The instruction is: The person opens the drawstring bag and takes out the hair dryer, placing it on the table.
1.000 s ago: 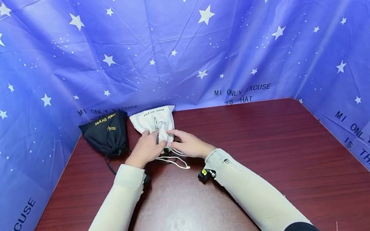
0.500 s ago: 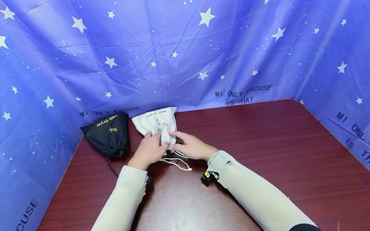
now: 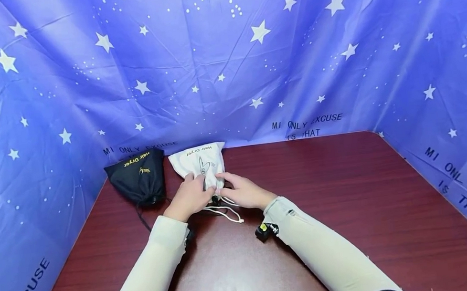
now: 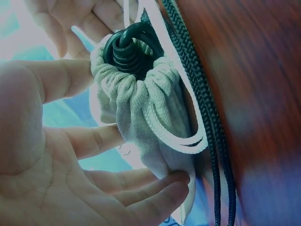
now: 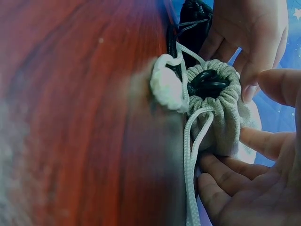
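A white drawstring bag point(image 3: 200, 159) printed "Hair Dryer" lies near the far edge of the table. My left hand point(image 3: 189, 193) holds it from the left, the thumb at its gathered mouth and several fingers round its side. From the right, my right hand point(image 3: 243, 190) has its fingers round the other side of the neck. The mouth gapes partly, and a coiled black cord point(image 4: 127, 54) shows inside it. White drawstrings point(image 5: 193, 141) hang out in loops toward me. What else the bag contains is hidden.
Left of the white bag lies a black drawstring bag point(image 3: 139, 175), also printed "Hair Dryer", with black strings point(image 4: 202, 80) trailing from it. Dark red wood tabletop point(image 3: 342, 190) spreads to the right. A blue starry cloth point(image 3: 222, 46) hangs behind and at both sides.
The whole scene sits slightly lower in the head view, as that view has tilted up a little. Both hands stay at the white bag's neck with hardly any movement.
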Available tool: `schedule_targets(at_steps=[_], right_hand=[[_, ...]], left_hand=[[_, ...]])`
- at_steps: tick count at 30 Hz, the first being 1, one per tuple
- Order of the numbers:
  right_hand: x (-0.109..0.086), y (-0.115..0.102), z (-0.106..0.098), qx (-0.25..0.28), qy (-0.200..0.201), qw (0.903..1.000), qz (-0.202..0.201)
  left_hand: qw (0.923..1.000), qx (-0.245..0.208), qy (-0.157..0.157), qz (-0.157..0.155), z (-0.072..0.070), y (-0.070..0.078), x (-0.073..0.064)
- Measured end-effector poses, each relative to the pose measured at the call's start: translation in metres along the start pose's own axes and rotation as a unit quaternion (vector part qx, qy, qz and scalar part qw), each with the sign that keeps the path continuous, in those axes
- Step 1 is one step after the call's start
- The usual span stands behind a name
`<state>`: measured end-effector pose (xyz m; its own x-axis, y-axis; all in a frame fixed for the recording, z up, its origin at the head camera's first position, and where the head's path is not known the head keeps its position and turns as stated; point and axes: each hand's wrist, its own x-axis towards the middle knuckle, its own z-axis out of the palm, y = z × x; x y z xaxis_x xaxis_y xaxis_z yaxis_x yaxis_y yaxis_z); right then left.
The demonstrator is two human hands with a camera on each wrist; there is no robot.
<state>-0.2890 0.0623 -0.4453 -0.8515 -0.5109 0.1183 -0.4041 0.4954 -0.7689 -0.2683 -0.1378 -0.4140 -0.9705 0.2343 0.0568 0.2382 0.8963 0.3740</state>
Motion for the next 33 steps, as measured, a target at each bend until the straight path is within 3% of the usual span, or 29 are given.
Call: schedule_targets(at_steps=[33], right_hand=[[-0.0079, 0.0043, -0.0026, -0.003, -0.001, 1.0, 0.003]], left_hand=[[1.0, 0.004, -0.003, 0.003, -0.0002, 0.0087, -0.0034]])
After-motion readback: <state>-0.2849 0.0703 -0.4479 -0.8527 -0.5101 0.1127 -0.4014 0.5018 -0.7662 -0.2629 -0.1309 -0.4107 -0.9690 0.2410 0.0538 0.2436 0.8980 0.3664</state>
